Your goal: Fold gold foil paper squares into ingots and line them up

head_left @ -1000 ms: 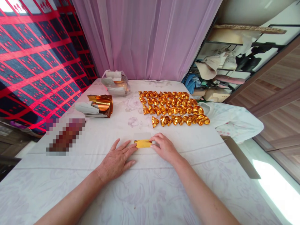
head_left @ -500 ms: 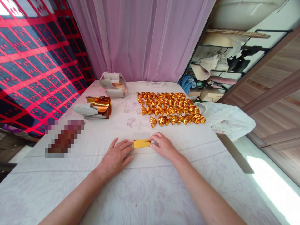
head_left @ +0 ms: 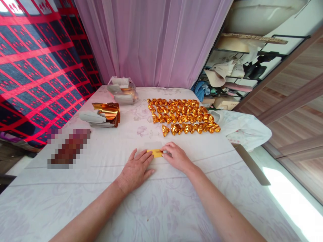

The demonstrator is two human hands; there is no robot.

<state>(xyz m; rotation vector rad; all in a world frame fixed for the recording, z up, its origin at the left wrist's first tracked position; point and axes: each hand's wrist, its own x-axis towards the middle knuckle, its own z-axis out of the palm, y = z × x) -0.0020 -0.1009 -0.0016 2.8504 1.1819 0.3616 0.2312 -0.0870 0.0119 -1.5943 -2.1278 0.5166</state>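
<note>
A sheet of gold foil paper (head_left: 156, 153) lies on the table in front of me, partly folded over so that its shiny side shows in a strip. The sheet's pale backing shows beyond that strip. My left hand (head_left: 136, 168) lies flat with its fingers spread, the fingertips resting on the strip's left part. At the right end, my right hand (head_left: 175, 156) pinches the strip's edge between thumb and fingers. Several rows of folded gold foil pieces (head_left: 183, 114) stand farther back on the right.
A stack of gold foil sheets (head_left: 106, 116) lies at the left, bent over. Behind it is a clear plastic bag (head_left: 123, 90) with more sheets. A blurred patch (head_left: 69, 148) covers something at the left edge. Beyond the table's right side are a white plastic bag (head_left: 248, 129) and a shelf rack (head_left: 234, 50).
My left hand has slid right, from beside the foil strip onto its left part. The right hand keeps its pinch in nearly the same place.
</note>
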